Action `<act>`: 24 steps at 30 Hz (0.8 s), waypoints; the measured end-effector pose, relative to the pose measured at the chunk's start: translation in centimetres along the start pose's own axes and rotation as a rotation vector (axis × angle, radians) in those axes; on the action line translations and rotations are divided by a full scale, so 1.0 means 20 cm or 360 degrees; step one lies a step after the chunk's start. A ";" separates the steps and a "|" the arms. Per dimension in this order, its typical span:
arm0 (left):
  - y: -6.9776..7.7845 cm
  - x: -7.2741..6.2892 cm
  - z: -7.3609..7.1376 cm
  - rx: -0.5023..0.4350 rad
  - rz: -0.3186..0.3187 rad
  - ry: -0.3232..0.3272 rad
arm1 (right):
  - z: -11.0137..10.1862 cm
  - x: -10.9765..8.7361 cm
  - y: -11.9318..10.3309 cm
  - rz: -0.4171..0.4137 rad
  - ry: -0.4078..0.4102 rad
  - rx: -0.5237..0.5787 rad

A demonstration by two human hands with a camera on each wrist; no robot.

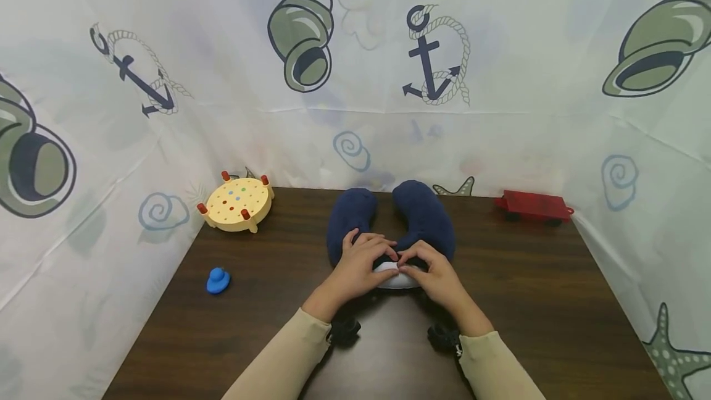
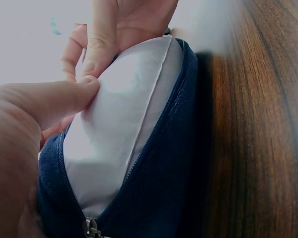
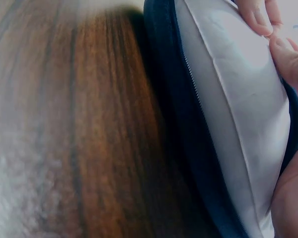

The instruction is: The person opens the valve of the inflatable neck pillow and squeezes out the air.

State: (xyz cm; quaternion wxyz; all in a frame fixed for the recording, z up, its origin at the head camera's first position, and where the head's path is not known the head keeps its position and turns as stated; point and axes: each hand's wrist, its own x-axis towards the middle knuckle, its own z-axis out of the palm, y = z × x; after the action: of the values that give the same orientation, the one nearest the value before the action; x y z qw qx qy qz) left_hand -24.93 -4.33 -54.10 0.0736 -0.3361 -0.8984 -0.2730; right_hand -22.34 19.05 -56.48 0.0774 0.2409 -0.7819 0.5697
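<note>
A navy U-shaped neck pillow (image 1: 426,218) lies on the table with its curved middle nearest me. Its zipper is open there, and a white inner cushion (image 1: 399,281) with a seam bulges through the gap. My left hand (image 1: 360,267) grips the pillow at the opening from the left, thumb on the white lining. From the right, my right hand (image 1: 436,275) pinches the same edge, its thumb close to the left thumb. The left wrist view shows the metal zipper slider (image 2: 91,227) at one end of the opening. The fingers behind the pillow are partly hidden.
On the brown wooden table (image 1: 266,313), a round yellow toy stool (image 1: 239,204), legs up, stands far left. A small blue hat-shaped piece (image 1: 218,280) lies in front of it. A red toy wagon (image 1: 536,205) is far right. Printed white cloth (image 1: 366,79) surrounds the table.
</note>
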 end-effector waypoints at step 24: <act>-0.04 0.00 -0.01 -0.0092 0.0014 -0.0075 | -0.02 -0.02 0.04 0.0051 -0.0021 0.0085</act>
State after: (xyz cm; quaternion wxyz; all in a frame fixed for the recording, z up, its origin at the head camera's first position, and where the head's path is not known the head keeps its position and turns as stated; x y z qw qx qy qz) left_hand -25.40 -4.96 -54.31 0.0438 -0.3484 -0.8901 -0.2905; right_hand -22.32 19.80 -57.15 0.0566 0.2343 -0.7706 0.5900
